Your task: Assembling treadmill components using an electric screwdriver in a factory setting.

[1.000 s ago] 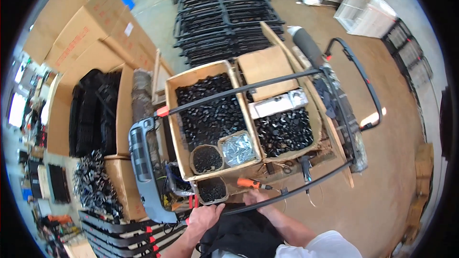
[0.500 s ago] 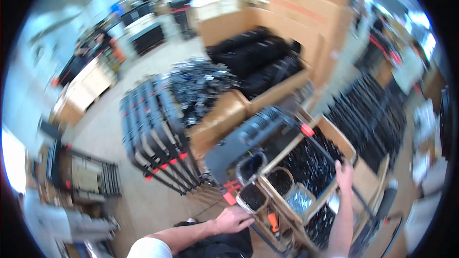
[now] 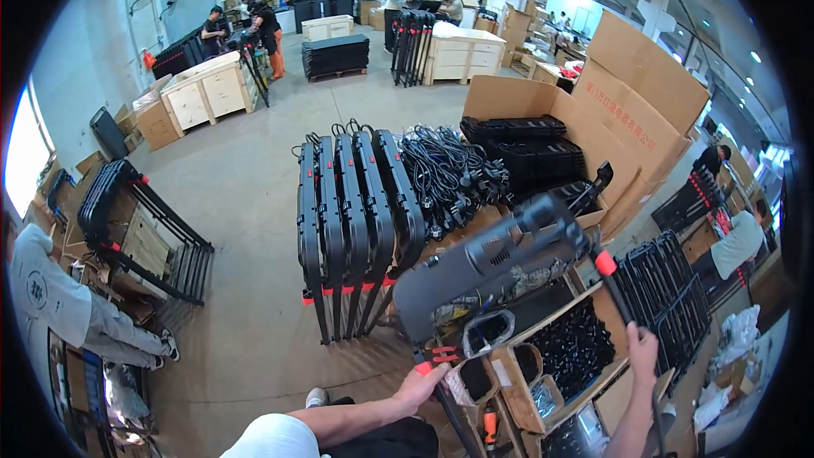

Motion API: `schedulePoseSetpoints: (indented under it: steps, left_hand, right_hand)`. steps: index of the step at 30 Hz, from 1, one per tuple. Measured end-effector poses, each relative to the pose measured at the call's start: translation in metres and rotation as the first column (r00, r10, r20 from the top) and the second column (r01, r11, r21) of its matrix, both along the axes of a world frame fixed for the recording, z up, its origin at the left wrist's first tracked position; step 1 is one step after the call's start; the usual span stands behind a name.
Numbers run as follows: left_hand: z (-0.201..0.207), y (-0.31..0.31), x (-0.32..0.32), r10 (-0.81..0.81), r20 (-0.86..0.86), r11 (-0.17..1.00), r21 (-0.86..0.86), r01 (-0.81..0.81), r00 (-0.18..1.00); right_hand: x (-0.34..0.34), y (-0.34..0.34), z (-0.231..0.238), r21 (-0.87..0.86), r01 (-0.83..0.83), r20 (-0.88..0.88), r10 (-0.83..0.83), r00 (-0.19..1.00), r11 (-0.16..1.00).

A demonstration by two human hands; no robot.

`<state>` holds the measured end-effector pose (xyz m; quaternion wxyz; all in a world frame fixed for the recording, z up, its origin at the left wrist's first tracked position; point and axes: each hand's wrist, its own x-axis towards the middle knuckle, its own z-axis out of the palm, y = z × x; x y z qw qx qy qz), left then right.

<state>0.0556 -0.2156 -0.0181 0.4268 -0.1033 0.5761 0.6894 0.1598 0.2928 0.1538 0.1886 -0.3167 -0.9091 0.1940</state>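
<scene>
A black console frame [image 3: 476, 259] with a vented panel, two tubular legs and red joints is held tilted in front of me. My left hand [image 3: 421, 385] is closed around its left leg, just below the red joint. My right hand [image 3: 643, 351] is closed around the right leg, farther down from its red joint. Beneath the frame, a cardboard box [image 3: 506, 390] holds many small black parts [image 3: 574, 341] and a bag of clear pieces. An orange-handled tool [image 3: 490, 426] lies beside my left hand.
Several similar black frames [image 3: 358, 203] stand in a row ahead, beside a heap of black cables [image 3: 454, 178]. Behind is a large carton [image 3: 623, 110] with black parts. More frames [image 3: 666, 293] are stacked at right. A person [image 3: 64, 288] stands at left; others work farther back.
The view has turned and steadied, so the row of frames sits farther right in it. Both hands keep hold of the console frame, which stays above the parts box.
</scene>
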Motion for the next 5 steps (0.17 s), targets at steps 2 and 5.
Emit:
schedulePoseSetpoints:
  steps: [2, 5]
  left_hand:
    - [0.029, -0.02, -0.012, 0.115, -0.044, 0.984, 0.143, -0.108, 0.992]
    - [0.06, -0.069, -0.043, 0.286, -0.177, 0.923, 0.316, -0.221, 0.942]
  right_hand:
    - [0.004, -0.049, 0.073, 0.191, 0.009, -0.038, -0.002, 0.999, 0.982]
    - [-0.001, -0.131, 0.147, 0.264, 0.013, -0.076, 0.007, 0.997, 0.964]
